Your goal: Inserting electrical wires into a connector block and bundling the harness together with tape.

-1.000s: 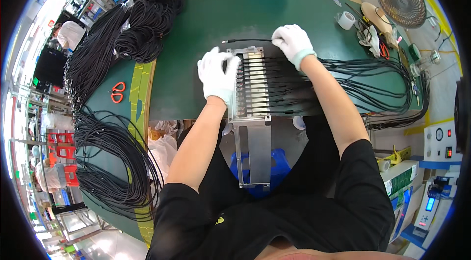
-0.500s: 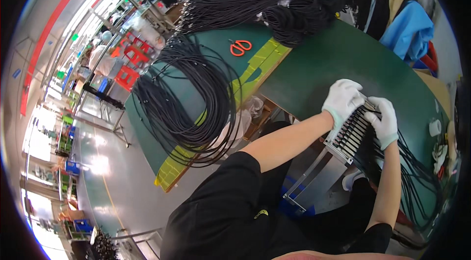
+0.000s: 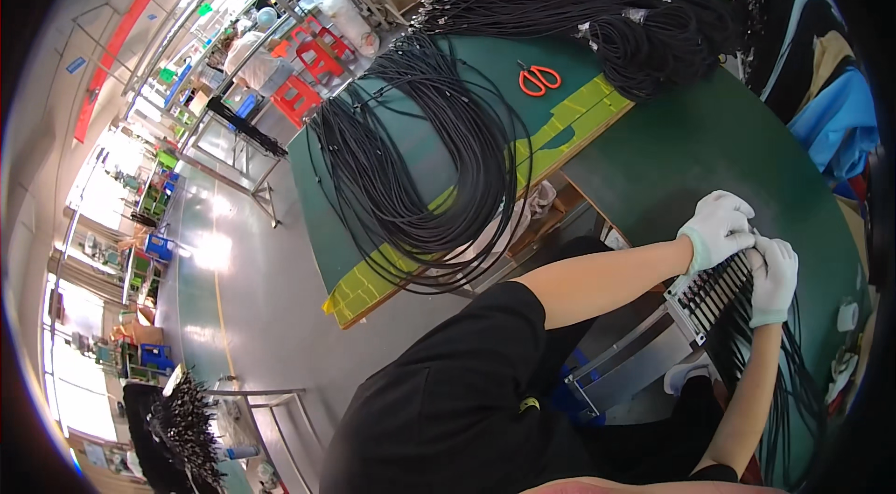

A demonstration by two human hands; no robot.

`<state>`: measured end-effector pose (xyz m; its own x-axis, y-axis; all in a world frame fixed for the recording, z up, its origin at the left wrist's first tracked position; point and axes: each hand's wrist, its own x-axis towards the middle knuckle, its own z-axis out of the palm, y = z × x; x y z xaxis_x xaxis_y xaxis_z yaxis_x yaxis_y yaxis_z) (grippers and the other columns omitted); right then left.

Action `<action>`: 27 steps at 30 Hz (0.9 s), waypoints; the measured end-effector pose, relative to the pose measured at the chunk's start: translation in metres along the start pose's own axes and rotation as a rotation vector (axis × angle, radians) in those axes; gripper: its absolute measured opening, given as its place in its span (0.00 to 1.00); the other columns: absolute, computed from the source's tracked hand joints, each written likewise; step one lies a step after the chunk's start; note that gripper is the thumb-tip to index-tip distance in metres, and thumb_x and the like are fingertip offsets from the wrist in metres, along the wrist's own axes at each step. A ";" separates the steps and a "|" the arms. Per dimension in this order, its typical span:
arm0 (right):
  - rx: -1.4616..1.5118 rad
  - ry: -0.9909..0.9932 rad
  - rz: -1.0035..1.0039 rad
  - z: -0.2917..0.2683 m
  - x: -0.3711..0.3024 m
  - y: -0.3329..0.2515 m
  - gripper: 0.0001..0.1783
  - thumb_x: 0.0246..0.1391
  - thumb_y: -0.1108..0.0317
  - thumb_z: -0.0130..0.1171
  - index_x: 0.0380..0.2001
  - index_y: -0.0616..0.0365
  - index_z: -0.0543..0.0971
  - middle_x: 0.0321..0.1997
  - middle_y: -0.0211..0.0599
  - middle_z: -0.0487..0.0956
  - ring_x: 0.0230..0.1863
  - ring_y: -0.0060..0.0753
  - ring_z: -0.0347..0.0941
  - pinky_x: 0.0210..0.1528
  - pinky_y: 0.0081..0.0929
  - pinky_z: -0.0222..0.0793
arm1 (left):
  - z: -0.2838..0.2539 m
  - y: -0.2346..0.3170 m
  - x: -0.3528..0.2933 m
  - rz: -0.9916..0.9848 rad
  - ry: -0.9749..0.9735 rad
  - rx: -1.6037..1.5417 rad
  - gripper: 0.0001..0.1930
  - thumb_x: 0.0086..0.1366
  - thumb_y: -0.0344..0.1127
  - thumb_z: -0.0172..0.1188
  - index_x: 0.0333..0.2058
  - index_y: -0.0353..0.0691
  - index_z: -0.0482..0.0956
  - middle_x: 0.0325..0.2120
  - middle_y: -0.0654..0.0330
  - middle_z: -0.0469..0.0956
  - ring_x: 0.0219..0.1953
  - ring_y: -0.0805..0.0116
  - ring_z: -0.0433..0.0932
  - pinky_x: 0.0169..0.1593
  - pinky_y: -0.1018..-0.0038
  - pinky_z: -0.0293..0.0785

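Both my hands wear white gloves and meet at the far end of a slotted metal fixture. Black cables sit side by side in its slots and trail off to the right over the table. My left hand has its fingers bent together at the fixture's far end; what they pinch is too small to make out. Close beside it, my right hand curls its thumb and fingers round the end of a black cable. The fingertips of both hands nearly touch.
On the green table lie a looped bundle of black cables, orange-handled scissors and yellow tape along an edge. A large cable pile lies at the back. A white tape roll sits at the right. Blue cloth hangs beyond.
The whole view has shifted, so the table and cables appear further right. My hands have drawn closer together at the fixture's far end.
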<state>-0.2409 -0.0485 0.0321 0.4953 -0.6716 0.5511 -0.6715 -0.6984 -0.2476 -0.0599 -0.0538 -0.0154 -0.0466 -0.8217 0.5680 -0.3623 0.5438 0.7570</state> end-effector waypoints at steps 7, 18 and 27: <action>0.397 -0.135 0.249 0.000 -0.007 0.022 0.07 0.48 0.76 0.61 0.33 0.61 0.77 0.32 0.39 0.76 0.40 0.41 0.71 0.47 0.33 0.66 | 0.004 0.008 0.000 -0.049 -0.036 -0.106 0.09 0.54 0.40 0.63 0.23 0.41 0.83 0.41 0.58 0.80 0.53 0.56 0.70 0.60 0.60 0.61; 0.655 -0.289 0.415 -0.006 -0.014 0.041 0.05 0.52 0.76 0.59 0.33 0.63 0.75 0.31 0.31 0.74 0.32 0.24 0.69 0.41 0.20 0.65 | 0.003 0.019 0.001 0.144 0.025 0.003 0.08 0.53 0.39 0.62 0.21 0.43 0.83 0.39 0.60 0.79 0.52 0.57 0.70 0.60 0.59 0.61; 0.076 -0.100 0.030 -0.002 -0.003 0.012 0.11 0.50 0.75 0.58 0.39 0.61 0.79 0.35 0.44 0.76 0.42 0.47 0.71 0.49 0.37 0.65 | -0.012 -0.003 0.004 -0.120 0.125 -0.064 0.11 0.54 0.41 0.60 0.25 0.39 0.82 0.35 0.57 0.81 0.47 0.53 0.74 0.54 0.62 0.68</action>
<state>-0.2516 -0.0543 0.0294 0.5307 -0.7111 0.4612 -0.6451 -0.6919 -0.3243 -0.0482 -0.0566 -0.0115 0.1109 -0.8557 0.5055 -0.2986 0.4565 0.8381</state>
